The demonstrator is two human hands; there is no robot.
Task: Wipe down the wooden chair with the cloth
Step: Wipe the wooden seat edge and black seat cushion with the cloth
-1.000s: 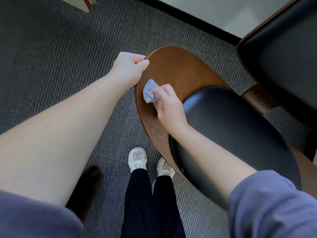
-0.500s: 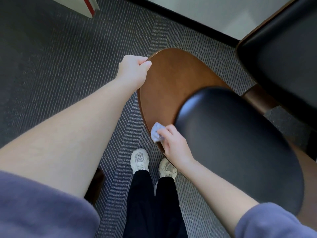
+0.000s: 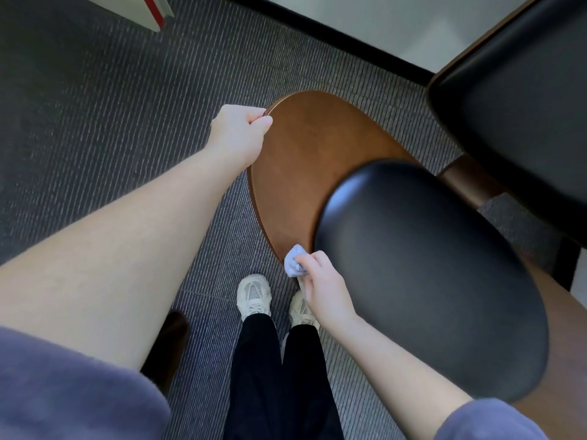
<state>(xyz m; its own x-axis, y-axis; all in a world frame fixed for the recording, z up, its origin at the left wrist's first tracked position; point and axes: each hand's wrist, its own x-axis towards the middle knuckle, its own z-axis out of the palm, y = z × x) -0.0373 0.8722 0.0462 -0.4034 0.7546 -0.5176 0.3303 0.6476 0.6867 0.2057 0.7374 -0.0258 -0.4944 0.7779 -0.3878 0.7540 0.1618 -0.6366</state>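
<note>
Grey ribbed carpet (image 3: 95, 106) covering floor; black baseboard (image 3: 349, 46) running along carpet's far edge, pale wall (image 3: 381, 17) rising beyond; white red-edged panel (image 3: 136, 11) sitting at carpet's far-left.

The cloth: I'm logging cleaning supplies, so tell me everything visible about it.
The small pale blue-grey fabric cloth is crumpled into a wad and pinched by the fingertips of the right hand. It sits at the near edge of the brown wooden chair panel, beside the black cushion.

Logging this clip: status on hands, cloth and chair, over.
Left hand grips the wooden chair at its far edge. Right hand pinches cloth at the near edge. Black cushion alongside, nothing blocking.
</note>
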